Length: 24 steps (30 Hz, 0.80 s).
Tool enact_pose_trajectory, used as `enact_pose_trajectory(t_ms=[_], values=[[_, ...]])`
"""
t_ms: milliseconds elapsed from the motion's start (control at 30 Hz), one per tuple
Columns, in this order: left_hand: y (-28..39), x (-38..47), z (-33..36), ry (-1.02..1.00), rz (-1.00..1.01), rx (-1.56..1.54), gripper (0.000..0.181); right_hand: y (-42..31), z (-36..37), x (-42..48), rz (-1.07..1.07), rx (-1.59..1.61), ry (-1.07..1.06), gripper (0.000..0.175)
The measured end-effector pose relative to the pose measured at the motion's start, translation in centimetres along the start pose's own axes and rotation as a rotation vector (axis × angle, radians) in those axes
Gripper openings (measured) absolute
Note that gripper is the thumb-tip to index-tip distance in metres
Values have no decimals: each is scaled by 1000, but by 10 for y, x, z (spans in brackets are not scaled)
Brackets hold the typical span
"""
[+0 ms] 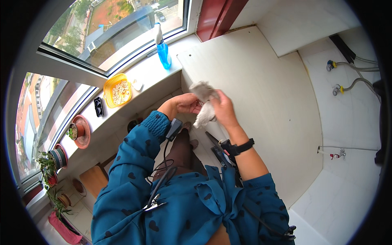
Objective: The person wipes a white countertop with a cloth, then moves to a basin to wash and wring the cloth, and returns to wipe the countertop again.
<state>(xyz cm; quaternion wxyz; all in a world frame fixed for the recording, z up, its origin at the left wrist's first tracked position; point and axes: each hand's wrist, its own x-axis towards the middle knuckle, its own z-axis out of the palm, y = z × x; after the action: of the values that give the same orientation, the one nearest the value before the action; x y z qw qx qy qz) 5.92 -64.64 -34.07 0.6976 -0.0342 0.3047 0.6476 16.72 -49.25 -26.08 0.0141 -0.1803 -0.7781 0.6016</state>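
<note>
My right hand [224, 111] grips a crumpled greyish-white cloth [204, 114], which hangs in folds from the fingers and is slightly blurred. Close beside it on the left is my left hand [187, 103], its fingers curled at the edge of the cloth; whether they hold part of it is not plain. Both hands are over the near left edge of a pale flat board [260, 92]. On the window sill stands a spray bottle of blue liquid [163, 55] with a white trigger head. Left of it lies a yellow plastic basket [107, 92] holding many small pale pieces.
Along the sill are a black case [98, 107], a potted plant on a terracotta saucer [86, 134] and more pots. A wooden stool [93, 180] stands below. Braided hoses [356, 65] and a small tap [342, 154] are on the right wall. A cable hangs at my front.
</note>
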Motion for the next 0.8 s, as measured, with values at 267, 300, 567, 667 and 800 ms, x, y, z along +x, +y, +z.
enact_pose_trajectory(t_ms=[267, 300, 567, 667, 800], values=[[12, -9, 25, 71, -23, 61, 45, 46, -152, 13, 141, -72, 461, 30], [12, -9, 25, 82, -30, 68, 45, 47, -157, 16, 144, -112, 490, 30], [0, -5, 14, 71, 28, 68, 39, 18, 4, 2, -315, -521, 187, 22], [-10, -7, 12, 107, 49, 80, 35, 10, 18, -18, -234, -299, 113, 20], [-26, -10, 15, 111, -48, -38, 40, 23, -60, -34, -11, -263, 291, 28]])
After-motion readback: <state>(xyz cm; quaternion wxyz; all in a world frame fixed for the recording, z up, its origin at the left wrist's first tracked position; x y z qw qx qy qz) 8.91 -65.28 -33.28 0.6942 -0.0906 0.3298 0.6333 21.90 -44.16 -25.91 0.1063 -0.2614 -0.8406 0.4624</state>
